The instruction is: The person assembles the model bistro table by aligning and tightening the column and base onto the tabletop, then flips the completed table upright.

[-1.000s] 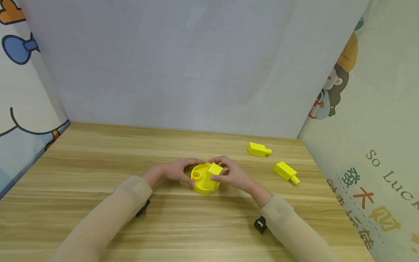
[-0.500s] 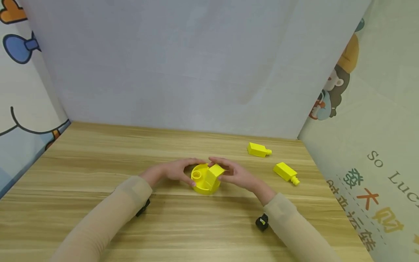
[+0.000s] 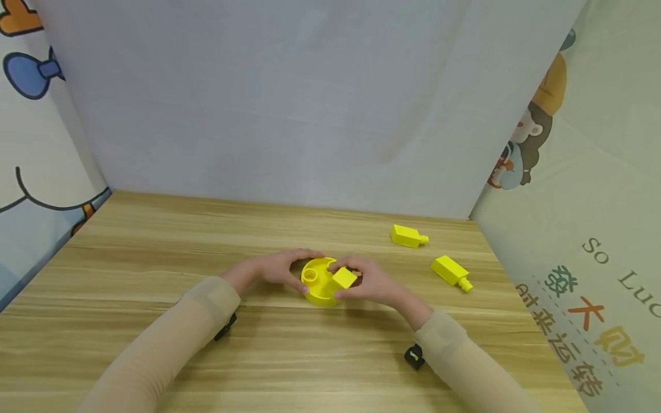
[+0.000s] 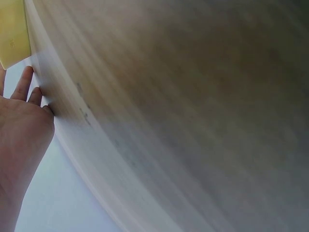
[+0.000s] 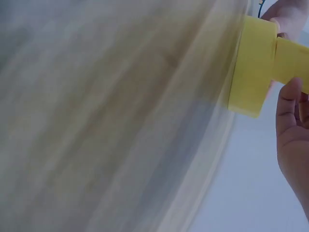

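Likely light and stiff, the yellow rectangular plastic block sits pinched between fingers of the right hand, best held by its flat sides. The left hand, fingers half-spread, holds the yellow round plastic dish.

Head view looks down; closer wrist views share the tabletop.

The yellow block has turned in the right hand: half a second ago a broad side face showed, now mostly the top, seen as a diamond, nearer and slightly right. The fingers have come nearer, over the far right of the yellow dish; the thumb has shifted left and nearer.
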`<state>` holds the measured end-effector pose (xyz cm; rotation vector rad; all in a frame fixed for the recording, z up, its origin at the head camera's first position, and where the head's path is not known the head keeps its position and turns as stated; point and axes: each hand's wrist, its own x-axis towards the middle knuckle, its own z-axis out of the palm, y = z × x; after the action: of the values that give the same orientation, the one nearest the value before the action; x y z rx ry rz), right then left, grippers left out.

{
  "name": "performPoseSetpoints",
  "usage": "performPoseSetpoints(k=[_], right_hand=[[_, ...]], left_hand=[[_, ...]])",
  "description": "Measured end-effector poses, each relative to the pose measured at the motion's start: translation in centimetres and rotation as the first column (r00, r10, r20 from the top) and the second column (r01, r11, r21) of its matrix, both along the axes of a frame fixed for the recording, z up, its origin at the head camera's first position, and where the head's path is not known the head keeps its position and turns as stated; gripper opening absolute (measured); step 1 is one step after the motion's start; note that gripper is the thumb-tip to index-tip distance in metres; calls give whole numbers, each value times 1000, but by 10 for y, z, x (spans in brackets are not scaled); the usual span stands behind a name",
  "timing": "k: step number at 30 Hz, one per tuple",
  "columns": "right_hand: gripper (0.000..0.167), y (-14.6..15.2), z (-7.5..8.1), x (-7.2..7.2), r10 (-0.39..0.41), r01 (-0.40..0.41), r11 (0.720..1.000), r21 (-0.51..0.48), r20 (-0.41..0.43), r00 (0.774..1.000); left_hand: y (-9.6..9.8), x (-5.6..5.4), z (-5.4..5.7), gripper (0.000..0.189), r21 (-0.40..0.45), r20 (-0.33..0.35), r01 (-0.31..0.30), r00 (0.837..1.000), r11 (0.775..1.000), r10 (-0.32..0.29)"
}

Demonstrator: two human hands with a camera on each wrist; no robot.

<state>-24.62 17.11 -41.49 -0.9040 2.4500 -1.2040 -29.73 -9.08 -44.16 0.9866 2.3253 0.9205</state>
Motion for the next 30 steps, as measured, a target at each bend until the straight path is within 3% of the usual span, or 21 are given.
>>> performPoseSetpoints(k=[4, 8, 14, 20, 22, 30], right_hand=[[40, -8, -1, 1, -28, 28, 999, 14, -32, 999], [43, -11, 1, 2, -11, 13, 999, 41, -56, 998], [64, 0, 8, -1, 144, -143, 989, 38, -19, 989], [60, 11, 9, -7, 352, -347, 933, -96, 41, 935], [60, 10, 9, -7, 362, -358, 929, -88, 30, 932], [58, 7, 14, -9, 302, -302, 953, 8, 7, 953]], left_hand=[[0, 1, 1, 83, 11, 2, 7, 1000, 1000, -7], [0, 1, 1, 83, 25, -1, 12, 1000, 1000, -12], [0, 2, 1, 84, 11, 2, 0, 1000, 1000, 0], [-1, 1, 1, 85, 11, -6, -2, 1000, 1000, 2], [-1, 1, 1, 85, 15, -5, -2, 1000, 1000, 2], [0, 2, 3, 84, 20, 12, -8, 1000, 1000, 7]])
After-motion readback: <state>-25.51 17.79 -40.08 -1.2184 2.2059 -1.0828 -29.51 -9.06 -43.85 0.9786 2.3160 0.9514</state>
